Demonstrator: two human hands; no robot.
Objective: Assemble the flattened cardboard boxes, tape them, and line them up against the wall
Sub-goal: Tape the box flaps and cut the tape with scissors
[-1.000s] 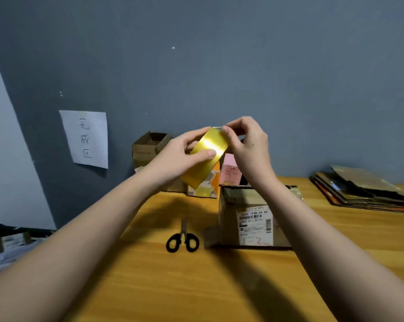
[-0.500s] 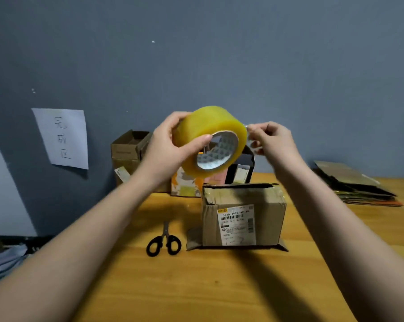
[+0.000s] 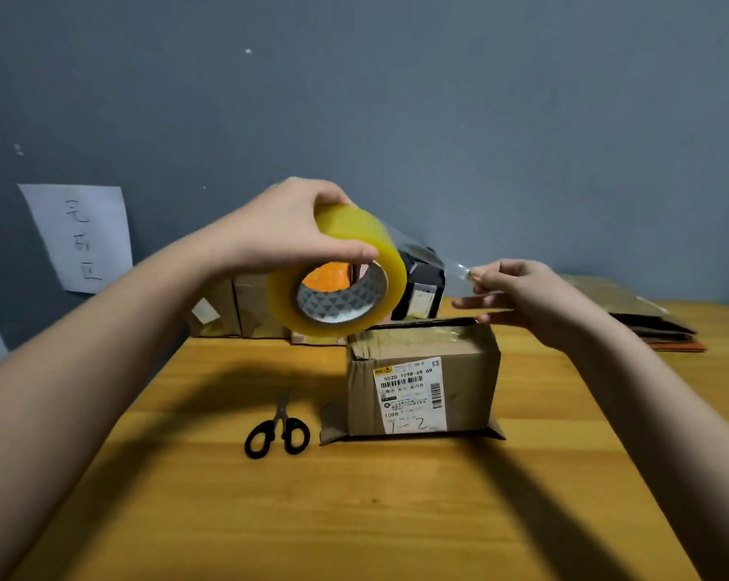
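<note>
1. Left hand (image 3: 283, 232) grips the yellow tape roll (image 3: 346, 278) above the cardboard box (image 3: 423, 379), its open core facing the camera
2. Right hand (image 3: 518, 293) pinches the clear tape strip (image 3: 430, 262), drawn out rightward over the box
3. Box stands on the table (image 3: 354, 517), long axis left-right

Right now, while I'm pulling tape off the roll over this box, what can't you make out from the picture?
- Head view: the boxes by the wall are partly hidden by the left hand and the tape roll.
- The label on the box: fine print too small to read.
- The flat cardboard: partly covered by the right hand; count unclear.
- The scissors: blade tips blurred.
</note>
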